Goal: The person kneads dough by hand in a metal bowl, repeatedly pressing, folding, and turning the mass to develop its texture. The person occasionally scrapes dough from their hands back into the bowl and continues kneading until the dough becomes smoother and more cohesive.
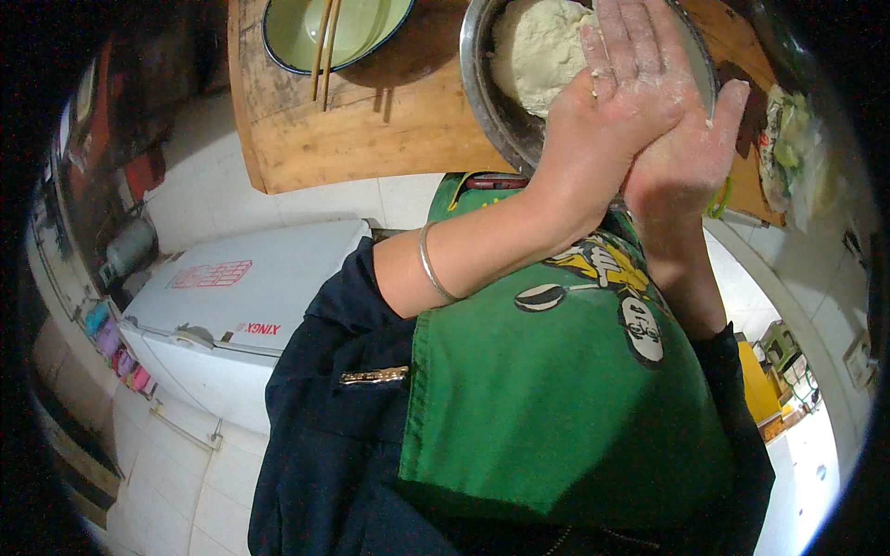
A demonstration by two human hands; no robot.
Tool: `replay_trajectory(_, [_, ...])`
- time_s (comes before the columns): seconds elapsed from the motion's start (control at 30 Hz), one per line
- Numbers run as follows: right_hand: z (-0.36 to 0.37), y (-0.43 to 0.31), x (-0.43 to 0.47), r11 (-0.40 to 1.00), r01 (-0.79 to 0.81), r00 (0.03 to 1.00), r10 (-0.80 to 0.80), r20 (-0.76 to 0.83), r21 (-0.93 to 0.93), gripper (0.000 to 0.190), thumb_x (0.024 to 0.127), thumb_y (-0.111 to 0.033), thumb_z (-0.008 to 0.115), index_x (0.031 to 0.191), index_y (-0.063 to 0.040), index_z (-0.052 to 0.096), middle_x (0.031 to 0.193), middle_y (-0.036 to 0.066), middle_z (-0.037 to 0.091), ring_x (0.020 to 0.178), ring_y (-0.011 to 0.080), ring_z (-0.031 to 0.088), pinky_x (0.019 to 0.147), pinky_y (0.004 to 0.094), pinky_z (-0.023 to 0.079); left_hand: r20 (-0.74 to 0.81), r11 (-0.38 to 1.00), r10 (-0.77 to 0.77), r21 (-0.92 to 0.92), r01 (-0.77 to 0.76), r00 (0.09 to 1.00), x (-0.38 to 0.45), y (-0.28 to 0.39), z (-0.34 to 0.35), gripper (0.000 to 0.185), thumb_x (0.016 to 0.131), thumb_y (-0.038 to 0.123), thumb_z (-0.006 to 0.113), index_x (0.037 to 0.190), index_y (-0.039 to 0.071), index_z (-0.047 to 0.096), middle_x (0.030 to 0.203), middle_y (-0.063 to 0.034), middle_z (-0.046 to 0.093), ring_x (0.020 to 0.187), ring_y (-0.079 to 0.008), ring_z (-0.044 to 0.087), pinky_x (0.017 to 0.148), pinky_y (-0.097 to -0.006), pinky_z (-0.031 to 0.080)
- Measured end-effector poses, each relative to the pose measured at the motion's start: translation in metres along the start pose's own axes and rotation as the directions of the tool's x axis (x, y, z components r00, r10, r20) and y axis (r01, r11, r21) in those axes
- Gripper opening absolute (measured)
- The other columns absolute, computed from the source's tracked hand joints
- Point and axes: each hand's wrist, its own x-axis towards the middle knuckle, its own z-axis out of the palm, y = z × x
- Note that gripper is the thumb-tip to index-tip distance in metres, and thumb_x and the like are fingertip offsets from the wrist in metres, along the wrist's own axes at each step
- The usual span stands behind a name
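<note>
A pale lump of dough [539,55] lies in a round metal basin [480,90] at the top of the view. Over the basin's right part, my left hand [622,83] is stretched out flat, its fingers beside the dough and dusted with flour and small dough bits. My right hand [685,149] is pressed against it, partly covered by it, with the thumb sticking out to the right. Neither hand appears to grip anything. Whether fingers touch the dough is unclear.
An enamel bowl [379,38] with wooden chopsticks [325,48] across its rim stands left on the wooden table [292,153]. Plastic-bagged greenery [789,139] lies at right. A white chest freezer [236,292] stands lower left; a green apron [556,396] covers my front.
</note>
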Motion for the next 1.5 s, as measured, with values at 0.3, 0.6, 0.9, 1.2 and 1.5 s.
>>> replay_trajectory(0.3, [0.010, 0.002, -0.002, 0.999, 0.028, 0.998, -0.027, 0.049, -0.019, 0.089, 0.087, -0.072, 0.024, 0.146, -0.005, 0.021, 0.149, 0.018, 0.024, 0.138, 0.0307, 0.023, 0.114, 0.0406, 0.015, 0.009, 0.994, -0.038, -0.101, 0.039, 0.999, -0.006, 0.003, 0.005, 0.030, 0.083, 0.003, 0.065, 0.111, -0.001, 0.055, 0.104, -0.0074, 0.062, 0.096, -0.0147, 0.058, 0.084, -0.0279, 0.048])
replay_trajectory(0.6, [0.048, 0.018, -0.001, 0.974, 0.057, 0.978, -0.099, -0.184, -0.219, 0.096, 0.083, -0.077, 0.020, 0.147, -0.005, 0.017, 0.152, 0.017, 0.017, 0.138, 0.0368, 0.021, 0.113, 0.0471, 0.012, -0.037, 0.994, -0.110, 0.014, 0.111, 0.993, 0.003, 0.015, -0.001, 0.037, 0.092, 0.030, 0.059, 0.108, -0.003, 0.057, 0.101, -0.0084, 0.061, 0.094, -0.0153, 0.057, 0.081, -0.0288, 0.046])
replay_trajectory(0.9, [0.049, 0.015, 0.007, 0.868, -0.030, 0.985, -0.060, -0.165, -0.496, 0.091, 0.086, -0.073, 0.017, 0.148, -0.007, 0.014, 0.152, 0.016, 0.016, 0.138, 0.0379, 0.020, 0.113, 0.0477, 0.012, 0.234, 0.964, -0.055, -0.240, 0.112, 0.971, 0.019, 0.009, -0.010, 0.033, 0.090, 0.021, 0.061, 0.113, -0.002, 0.056, 0.106, -0.0094, 0.060, 0.101, -0.0170, 0.056, 0.087, -0.0297, 0.046])
replay_trajectory(1.2, [0.078, 0.020, 0.013, 0.696, -0.176, 0.867, -0.225, -0.445, -0.696, 0.086, 0.089, -0.068, 0.011, 0.148, -0.005, 0.010, 0.153, 0.016, 0.014, 0.140, 0.0378, 0.014, 0.115, 0.0479, 0.010, 0.314, 0.958, -0.172, -0.168, 0.232, 0.934, -0.001, 0.026, -0.014, 0.025, 0.085, 0.008, 0.065, 0.109, 0.002, 0.060, 0.107, -0.0072, 0.062, 0.100, -0.0173, 0.060, 0.089, -0.0316, 0.048])
replay_trajectory(1.5, [0.059, 0.027, -0.001, 0.860, 0.013, 0.968, -0.139, -0.210, -0.510, 0.088, 0.086, -0.071, 0.015, 0.148, -0.009, 0.011, 0.153, 0.016, 0.013, 0.139, 0.0375, 0.016, 0.113, 0.0494, 0.012, 0.182, 1.000, -0.025, -0.012, 0.028, 0.983, 0.001, 0.027, -0.012, 0.020, 0.080, 0.007, 0.069, 0.097, -0.003, 0.063, 0.093, -0.0071, 0.064, 0.086, -0.0129, 0.061, 0.075, -0.0267, 0.050])
